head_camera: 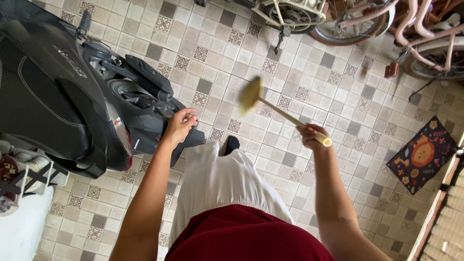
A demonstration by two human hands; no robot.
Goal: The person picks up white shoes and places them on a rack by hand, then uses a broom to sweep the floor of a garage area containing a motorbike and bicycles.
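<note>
A pale wooden-handled broom (285, 114) is slanting above the tiled floor (309, 72). Its straw-coloured head is blurring at the far end.

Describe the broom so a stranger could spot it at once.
Start at the black scooter on the left, then look right across the patterned floor tiles. The broom has a pale stick gripped by the right hand; its blurred yellowish head hangs over the tiles.

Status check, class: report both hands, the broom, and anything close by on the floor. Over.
Right hand shut on broom handle; blurred broom head over tiled floor. Left hand on black scooter tail. Bicycles ahead, doormat to the right.
</note>
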